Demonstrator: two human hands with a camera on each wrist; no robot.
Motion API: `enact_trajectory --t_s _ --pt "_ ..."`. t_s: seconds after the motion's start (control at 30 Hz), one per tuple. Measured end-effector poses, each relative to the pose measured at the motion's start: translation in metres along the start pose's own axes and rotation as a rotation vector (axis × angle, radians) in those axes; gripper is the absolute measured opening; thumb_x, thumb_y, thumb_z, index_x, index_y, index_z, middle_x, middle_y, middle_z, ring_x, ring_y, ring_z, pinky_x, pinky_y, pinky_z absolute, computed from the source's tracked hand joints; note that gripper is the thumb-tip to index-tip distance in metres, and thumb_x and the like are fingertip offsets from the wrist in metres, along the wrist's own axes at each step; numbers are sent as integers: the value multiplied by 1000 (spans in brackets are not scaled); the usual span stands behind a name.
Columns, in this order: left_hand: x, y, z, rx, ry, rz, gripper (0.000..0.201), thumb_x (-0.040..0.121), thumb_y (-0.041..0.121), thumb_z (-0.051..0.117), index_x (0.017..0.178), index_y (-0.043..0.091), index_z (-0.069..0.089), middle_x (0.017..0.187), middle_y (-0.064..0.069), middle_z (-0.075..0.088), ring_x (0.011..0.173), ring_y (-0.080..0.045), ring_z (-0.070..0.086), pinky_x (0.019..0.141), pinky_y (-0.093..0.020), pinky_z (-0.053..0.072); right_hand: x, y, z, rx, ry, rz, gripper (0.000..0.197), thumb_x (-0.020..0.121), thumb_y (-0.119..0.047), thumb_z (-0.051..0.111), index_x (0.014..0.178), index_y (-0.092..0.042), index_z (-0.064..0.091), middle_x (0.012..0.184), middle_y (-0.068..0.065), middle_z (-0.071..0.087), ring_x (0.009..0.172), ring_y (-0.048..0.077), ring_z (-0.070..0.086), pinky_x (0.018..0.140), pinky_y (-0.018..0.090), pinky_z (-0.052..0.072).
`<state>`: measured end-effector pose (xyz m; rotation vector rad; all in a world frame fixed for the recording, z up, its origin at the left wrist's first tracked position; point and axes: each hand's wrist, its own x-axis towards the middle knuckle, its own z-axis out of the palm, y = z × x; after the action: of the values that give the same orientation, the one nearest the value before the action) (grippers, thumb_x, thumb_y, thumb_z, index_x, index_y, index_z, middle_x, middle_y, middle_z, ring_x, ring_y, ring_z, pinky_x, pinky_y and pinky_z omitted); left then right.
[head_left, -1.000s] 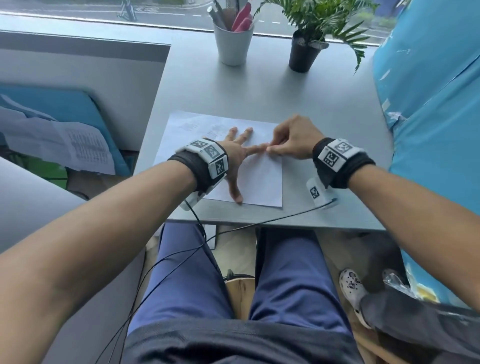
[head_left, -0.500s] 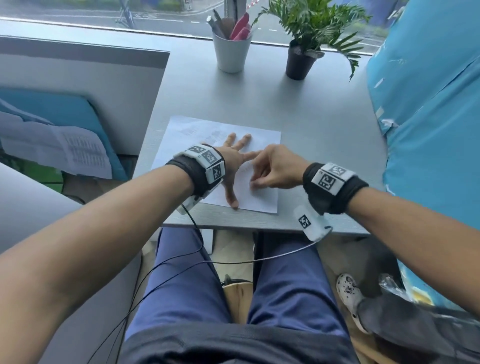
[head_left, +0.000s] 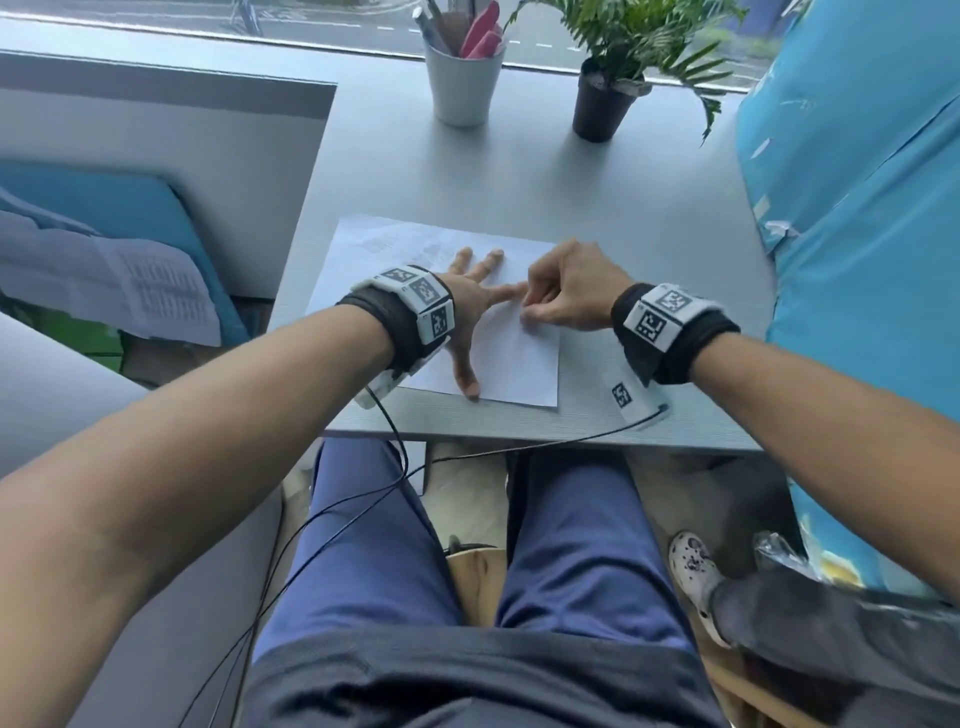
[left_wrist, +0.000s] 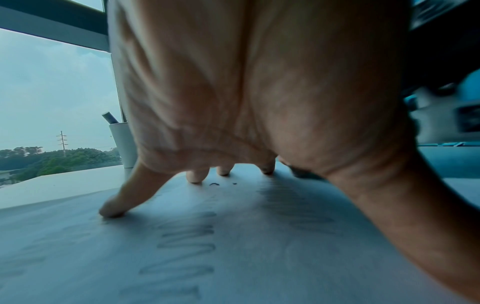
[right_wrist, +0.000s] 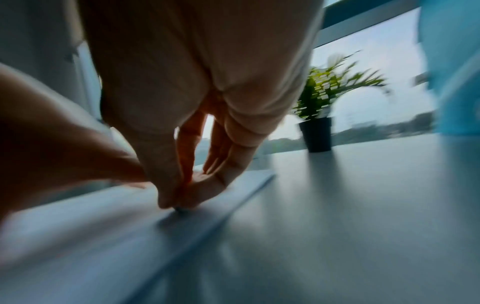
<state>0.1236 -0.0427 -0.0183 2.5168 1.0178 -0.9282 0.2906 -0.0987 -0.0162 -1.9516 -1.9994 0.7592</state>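
Observation:
A white printed paper sheet (head_left: 519, 364) lies near the front edge of the grey table (head_left: 519, 171). My left hand (head_left: 480, 312) rests flat on the sheet with its fingers spread and straight; in the left wrist view its fingertips (left_wrist: 111, 211) press the paper (left_wrist: 207, 246). My right hand (head_left: 535, 312) sits just right of the left index finger, fingers curled and bunched against the thumb. In the right wrist view its fingertips (right_wrist: 171, 202) pinch a small dark thing (right_wrist: 180, 209) against the paper (right_wrist: 103, 226). The thing is too blurred to identify.
A white cup of pens (head_left: 460, 78) and a potted plant (head_left: 602, 104) stand at the table's far edge by the window. A grey partition (head_left: 156, 156) bounds the left, blue fabric (head_left: 857, 208) the right. Another person's shoe (head_left: 693, 566) is on the floor.
My right hand slid toward me over the sheet, then back away, its fingers staying bunched. The left hand has stayed spread on the paper.

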Motion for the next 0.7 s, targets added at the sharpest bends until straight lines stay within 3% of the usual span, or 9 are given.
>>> enact_trajectory --t_s 0.1,0.27,0.4,0.43,0.57,0.63,0.7 --pt "3 -2 0 7 -1 8 155 38 62 92 147 52 -18 155 6 -37 144 -31 -29 102 -78 12 -20 -17 19 -22 -224 -101 8 71 -12 78 66 -15 73 66 -4 70 60 6 64 55 16 51" --pt "-1 2 -2 21 5 -2 154 40 60 91 148 49 -18 157 3 -34 145 -33 -27 103 -76 13 7 4 -9 -17 29 5 3 71 -10 77 70 -11 75 66 6 70 61 15 62 61 32 54" --pt "-1 -1 -2 33 4 13 155 41 59 92 150 47 -17 156 4 -36 145 -32 -28 104 -75 13 -22 -19 19 -15 -212 -111 6 71 -9 79 68 -12 74 68 -1 71 61 8 64 58 20 53" --pt "-1 -2 -2 33 2 16 154 41 59 92 150 47 -17 156 4 -36 145 -32 -29 104 -75 12 -20 -17 16 -18 -214 -103 6 71 -10 79 69 -12 74 66 -3 70 59 7 62 57 18 51" --pt "-2 1 -2 23 4 16 154 39 59 92 148 51 -17 158 3 -33 145 -32 -26 104 -76 12 8 8 -13 -27 40 69 4 73 -12 78 73 -12 75 65 1 67 63 12 60 62 27 51" --pt "-3 0 -2 23 1 13 154 40 59 92 149 50 -17 158 3 -33 145 -32 -27 104 -76 12 -1 0 -1 -6 -25 12 5 72 -9 77 70 -10 73 68 4 70 63 12 62 63 30 54" --pt "-2 0 0 30 5 22 155 40 59 93 149 49 -17 157 3 -34 145 -32 -27 104 -76 12 -22 -14 18 5 -189 -84 5 71 -9 77 68 -9 73 70 4 73 63 12 65 61 26 54"
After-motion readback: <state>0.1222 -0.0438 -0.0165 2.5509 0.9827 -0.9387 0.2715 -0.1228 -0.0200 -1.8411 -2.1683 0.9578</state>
